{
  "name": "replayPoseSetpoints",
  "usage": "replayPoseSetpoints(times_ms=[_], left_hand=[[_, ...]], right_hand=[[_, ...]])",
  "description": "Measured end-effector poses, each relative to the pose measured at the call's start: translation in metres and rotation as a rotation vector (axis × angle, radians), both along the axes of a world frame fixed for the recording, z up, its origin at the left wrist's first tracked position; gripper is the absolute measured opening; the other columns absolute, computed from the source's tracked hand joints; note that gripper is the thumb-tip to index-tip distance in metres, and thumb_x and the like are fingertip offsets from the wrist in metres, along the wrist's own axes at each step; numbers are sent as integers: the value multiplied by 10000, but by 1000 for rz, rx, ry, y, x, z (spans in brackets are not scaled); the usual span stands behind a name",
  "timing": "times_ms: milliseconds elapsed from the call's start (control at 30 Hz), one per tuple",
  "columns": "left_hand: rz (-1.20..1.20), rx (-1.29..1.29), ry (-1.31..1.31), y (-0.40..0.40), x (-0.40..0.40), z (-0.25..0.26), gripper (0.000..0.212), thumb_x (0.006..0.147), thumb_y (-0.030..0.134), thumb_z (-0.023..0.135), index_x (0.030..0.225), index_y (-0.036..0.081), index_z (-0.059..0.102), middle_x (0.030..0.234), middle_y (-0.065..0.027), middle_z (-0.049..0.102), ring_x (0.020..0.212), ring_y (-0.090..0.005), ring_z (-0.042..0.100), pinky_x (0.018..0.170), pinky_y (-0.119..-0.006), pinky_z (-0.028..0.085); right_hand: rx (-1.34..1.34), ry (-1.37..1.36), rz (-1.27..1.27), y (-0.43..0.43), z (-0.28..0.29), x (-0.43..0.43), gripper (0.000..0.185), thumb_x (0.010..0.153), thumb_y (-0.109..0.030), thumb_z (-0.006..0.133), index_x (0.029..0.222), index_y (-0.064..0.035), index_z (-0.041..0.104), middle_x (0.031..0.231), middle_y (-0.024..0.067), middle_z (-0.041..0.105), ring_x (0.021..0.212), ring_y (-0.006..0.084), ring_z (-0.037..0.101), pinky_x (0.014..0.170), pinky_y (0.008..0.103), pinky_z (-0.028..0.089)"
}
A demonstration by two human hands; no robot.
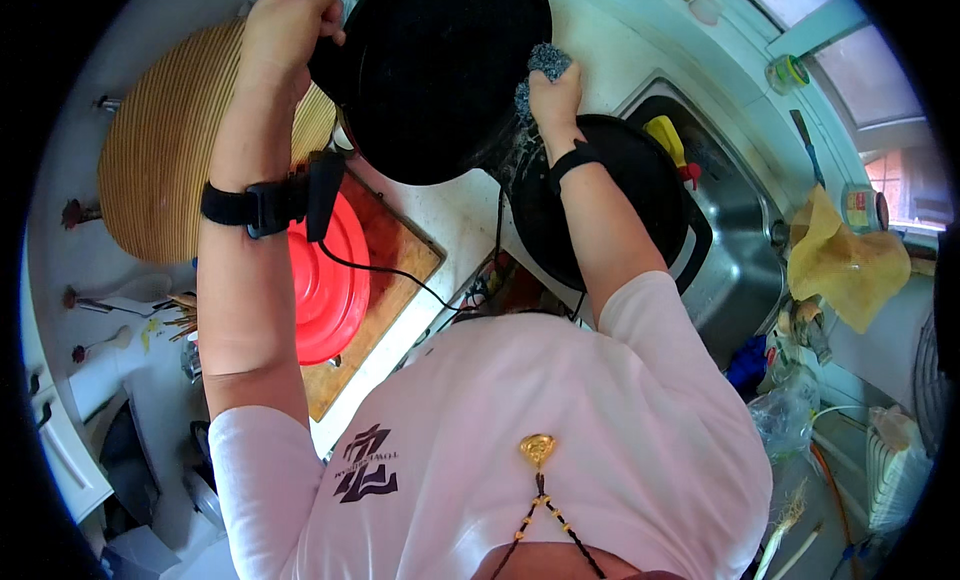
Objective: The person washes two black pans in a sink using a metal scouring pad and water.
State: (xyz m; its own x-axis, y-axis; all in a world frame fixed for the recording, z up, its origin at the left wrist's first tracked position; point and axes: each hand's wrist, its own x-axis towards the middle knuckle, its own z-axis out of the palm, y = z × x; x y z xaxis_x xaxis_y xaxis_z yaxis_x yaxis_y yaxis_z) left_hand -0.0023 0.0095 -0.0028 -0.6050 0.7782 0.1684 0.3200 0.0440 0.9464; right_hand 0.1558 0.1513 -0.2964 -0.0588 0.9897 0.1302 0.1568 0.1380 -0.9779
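Observation:
My left hand grips the side handle of a large black pan, which is held tilted up above the counter. At the pan's right edge, my right hand is closed on a grey steel-wool scrubber. The scrubber touches or nearly touches the pan; I cannot tell which. Wet streaks or water show at the pan's lower right edge. Below my right forearm sits a second black pan with a loop handle, at the edge of the steel sink.
Left of the pan are a round ribbed wooden board and a red plastic lid on a wooden cutting board. A yellow bottle with a red cap lies by the sink. A yellow cloth rests to the right. Cables hang near my torso.

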Motion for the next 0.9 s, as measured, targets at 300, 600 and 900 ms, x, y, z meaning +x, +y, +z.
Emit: replayPoseSetpoints(times_ms=[300, 600, 900], left_hand=[[-3, -10, 33, 1, -5, 2, 164, 957, 119, 607, 811, 45, 612, 575, 16, 503, 456, -94, 443, 451, -244, 373], [-15, -17, -1, 4, 0, 4, 142, 959, 114, 603, 846, 31, 621, 583, 20, 512, 464, -87, 448, 455, -239, 378], [56, -41, 3, 0, 3, 5, 120, 953, 126, 620, 909, 20, 656, 588, 26, 501, 473, -79, 446, 452, -234, 380]], right_hand=[[-133, 37, 48, -4, 5, 1, 390, 810, -136, 651, 1115, 59, 506, 1047, 286, 634, 1015, 442, 620, 903, 467, 480], [-117, 123, 51, 5, -9, 0, 444, 801, -92, 641, 1209, 40, 527, 1098, 263, 647, 1041, 437, 623, 938, 451, 477], [-74, 138, 114, -24, -28, 0, 580, 806, -127, 638, 1334, 28, 454, 1272, 289, 572, 1190, 429, 555, 1025, 435, 423]])
